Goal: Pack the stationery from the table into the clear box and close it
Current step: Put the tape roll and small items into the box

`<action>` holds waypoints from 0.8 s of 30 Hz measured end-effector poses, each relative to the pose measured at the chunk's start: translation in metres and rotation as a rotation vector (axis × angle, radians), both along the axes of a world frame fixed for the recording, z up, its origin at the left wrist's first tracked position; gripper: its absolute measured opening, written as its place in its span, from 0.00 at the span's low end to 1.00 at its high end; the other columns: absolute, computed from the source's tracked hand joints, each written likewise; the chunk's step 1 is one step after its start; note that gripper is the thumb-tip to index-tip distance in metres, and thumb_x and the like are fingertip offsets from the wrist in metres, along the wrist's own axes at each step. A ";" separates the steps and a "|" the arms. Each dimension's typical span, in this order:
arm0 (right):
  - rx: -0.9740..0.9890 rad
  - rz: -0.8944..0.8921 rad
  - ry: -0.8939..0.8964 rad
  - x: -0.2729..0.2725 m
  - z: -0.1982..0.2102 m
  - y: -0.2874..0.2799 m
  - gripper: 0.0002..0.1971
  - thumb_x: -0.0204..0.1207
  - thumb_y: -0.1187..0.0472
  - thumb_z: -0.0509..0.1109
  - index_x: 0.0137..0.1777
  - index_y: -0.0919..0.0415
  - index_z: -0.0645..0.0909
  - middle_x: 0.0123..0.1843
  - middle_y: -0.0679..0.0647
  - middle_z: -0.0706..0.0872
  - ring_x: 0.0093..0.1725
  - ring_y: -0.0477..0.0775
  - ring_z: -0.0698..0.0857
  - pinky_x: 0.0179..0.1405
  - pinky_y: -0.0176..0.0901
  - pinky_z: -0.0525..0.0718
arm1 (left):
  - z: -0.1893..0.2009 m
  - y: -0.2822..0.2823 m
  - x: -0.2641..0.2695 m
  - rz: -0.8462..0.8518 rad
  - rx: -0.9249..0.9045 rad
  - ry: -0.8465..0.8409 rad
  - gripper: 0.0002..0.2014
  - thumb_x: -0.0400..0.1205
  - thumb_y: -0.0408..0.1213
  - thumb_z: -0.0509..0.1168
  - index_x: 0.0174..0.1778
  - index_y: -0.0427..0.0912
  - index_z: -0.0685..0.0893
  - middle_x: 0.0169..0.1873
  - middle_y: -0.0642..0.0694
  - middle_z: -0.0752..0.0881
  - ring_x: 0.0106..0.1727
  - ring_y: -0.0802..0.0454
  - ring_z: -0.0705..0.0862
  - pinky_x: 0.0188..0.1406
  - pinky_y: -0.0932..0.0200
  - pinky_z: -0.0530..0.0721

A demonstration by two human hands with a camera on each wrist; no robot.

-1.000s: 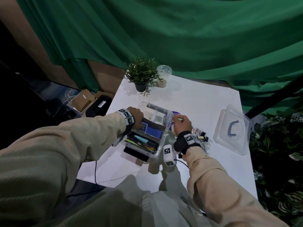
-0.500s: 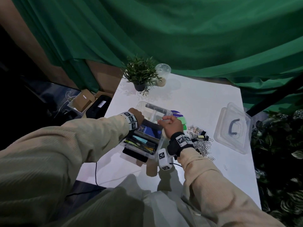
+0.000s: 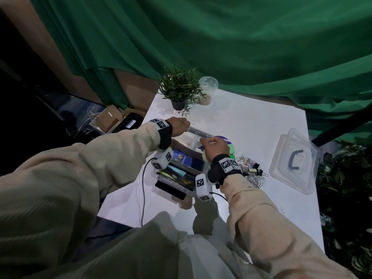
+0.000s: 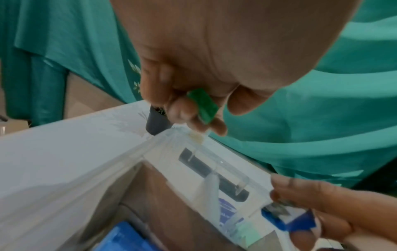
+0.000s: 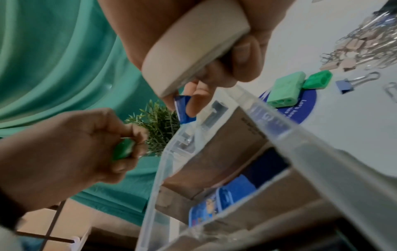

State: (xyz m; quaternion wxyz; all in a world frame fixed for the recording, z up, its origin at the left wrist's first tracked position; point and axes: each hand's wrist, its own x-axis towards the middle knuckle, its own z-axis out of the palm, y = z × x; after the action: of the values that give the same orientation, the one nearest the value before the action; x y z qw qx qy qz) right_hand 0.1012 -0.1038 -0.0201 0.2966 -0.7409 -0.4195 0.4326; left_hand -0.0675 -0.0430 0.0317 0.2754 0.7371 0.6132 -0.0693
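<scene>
The clear box (image 3: 205, 168) stands open mid-table, with pens, blue packs and a brown cardboard insert inside. My left hand (image 3: 180, 125) hovers at its far left corner and pinches a small green piece (image 4: 203, 106). My right hand (image 3: 214, 147) is over the far right corner. It holds a beige tape roll (image 5: 193, 56) in the palm and pinches a small blue piece (image 5: 183, 110) at its fingertips. Two green sharpeners (image 5: 285, 90) lie just right of the box, partly on a blue round disc (image 5: 300, 108). The clear lid (image 3: 293, 160) lies apart at the right.
A heap of binder clips and paper clips (image 3: 251, 172) lies between box and lid, and one stray clip (image 3: 282, 210) sits nearer me. A potted plant (image 3: 179, 91) and a plastic cup (image 3: 207, 89) stand at the far edge. Cardboard boxes (image 3: 109, 118) sit left of the table.
My left hand rose from the box's left side to its far left corner. My right hand moved left from the sharpeners to over the box's far right corner.
</scene>
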 end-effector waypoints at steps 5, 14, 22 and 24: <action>0.004 0.037 -0.010 -0.016 0.007 0.017 0.08 0.68 0.49 0.76 0.33 0.49 0.82 0.43 0.51 0.92 0.47 0.54 0.88 0.53 0.45 0.86 | -0.012 -0.003 0.003 0.083 -0.034 -0.102 0.14 0.82 0.34 0.60 0.64 0.45 0.78 0.59 0.39 0.84 0.57 0.41 0.82 0.50 0.57 0.78; -0.068 0.185 0.156 -0.020 0.009 0.015 0.15 0.75 0.59 0.72 0.61 0.57 0.86 0.61 0.54 0.87 0.61 0.54 0.84 0.61 0.38 0.76 | -0.010 -0.005 -0.017 0.015 -0.081 -0.133 0.29 0.83 0.27 0.56 0.80 0.54 0.67 0.71 0.46 0.79 0.66 0.46 0.81 0.65 0.55 0.80; -0.032 0.135 0.031 -0.005 0.010 0.013 0.16 0.81 0.64 0.54 0.53 0.54 0.84 0.43 0.53 0.82 0.37 0.57 0.80 0.44 0.43 0.79 | -0.014 -0.008 -0.014 0.007 0.047 -0.189 0.16 0.81 0.32 0.59 0.62 0.48 0.84 0.56 0.45 0.87 0.56 0.45 0.85 0.56 0.55 0.84; -0.018 0.174 0.011 -0.003 0.018 0.011 0.12 0.77 0.65 0.53 0.47 0.56 0.80 0.36 0.56 0.77 0.27 0.56 0.74 0.34 0.41 0.72 | -0.012 -0.009 -0.011 -0.005 0.056 -0.185 0.13 0.82 0.34 0.60 0.57 0.49 0.86 0.52 0.45 0.88 0.52 0.44 0.86 0.54 0.52 0.85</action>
State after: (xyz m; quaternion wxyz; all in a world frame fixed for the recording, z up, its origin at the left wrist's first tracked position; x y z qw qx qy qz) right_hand 0.0982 -0.0925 -0.0025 0.2534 -0.7019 -0.4768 0.4645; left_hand -0.0787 -0.0519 0.0198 0.3099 0.7492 0.5852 0.0155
